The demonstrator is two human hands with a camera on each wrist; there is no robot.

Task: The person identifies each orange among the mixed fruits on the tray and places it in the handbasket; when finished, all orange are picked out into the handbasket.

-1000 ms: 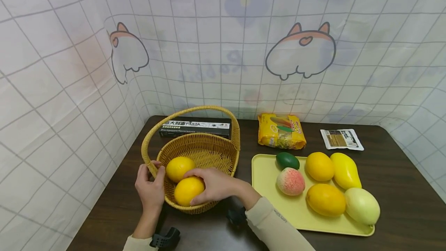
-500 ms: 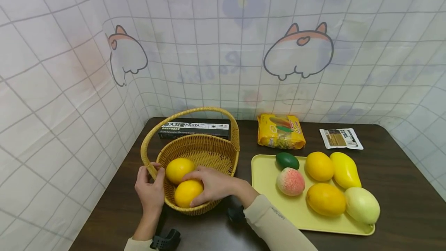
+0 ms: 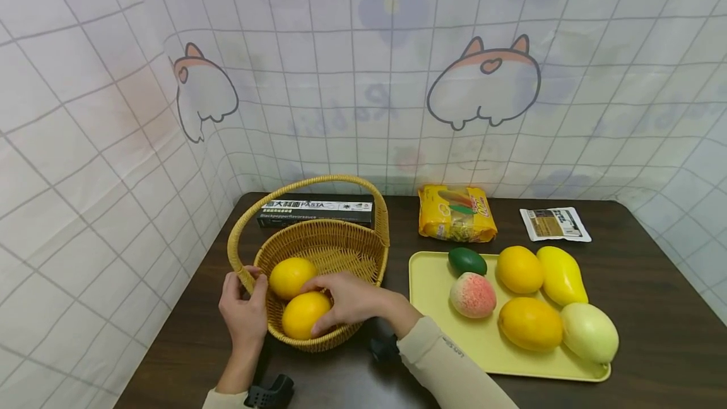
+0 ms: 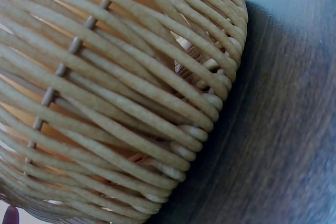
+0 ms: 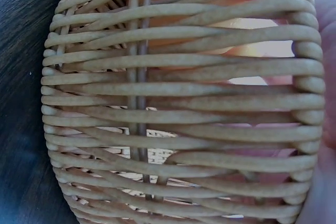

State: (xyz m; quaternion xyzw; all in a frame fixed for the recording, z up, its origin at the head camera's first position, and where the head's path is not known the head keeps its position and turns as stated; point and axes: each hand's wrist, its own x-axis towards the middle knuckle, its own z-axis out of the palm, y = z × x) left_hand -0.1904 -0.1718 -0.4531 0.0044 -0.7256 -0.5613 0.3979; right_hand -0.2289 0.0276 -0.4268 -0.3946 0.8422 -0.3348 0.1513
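Note:
A woven wicker basket (image 3: pixel 372 270) with a tall arched handle stands at the left of the table. Its wall fills most of the left wrist view and the right wrist view. My left hand (image 3: pixel 244 314) grips the basket where the handle meets the left side of the rim. Inside lie two yellow lemon-like fruits, one behind the other. Around the front yellow fruit (image 3: pixel 303 315) my right hand (image 3: pixel 346 302) curls from the right, thumb at its near side. The rear yellow fruit (image 3: pixel 291 276) lies close to the right fingertips.
A yellow tray (image 3: pixel 443 333) at the right carries a peach (image 3: pixel 473 295), a green fruit (image 3: pixel 467 261) and several yellow fruits. Behind stand a black pasta box (image 3: pixel 318 213), a yellow packet (image 3: pixel 456 213) and a flat white sachet (image 3: pixel 555 225).
Very little differs. The head view has shifted slightly, and my right hand sits marginally further right against the front yellow fruit. My left hand keeps its hold on the basket.

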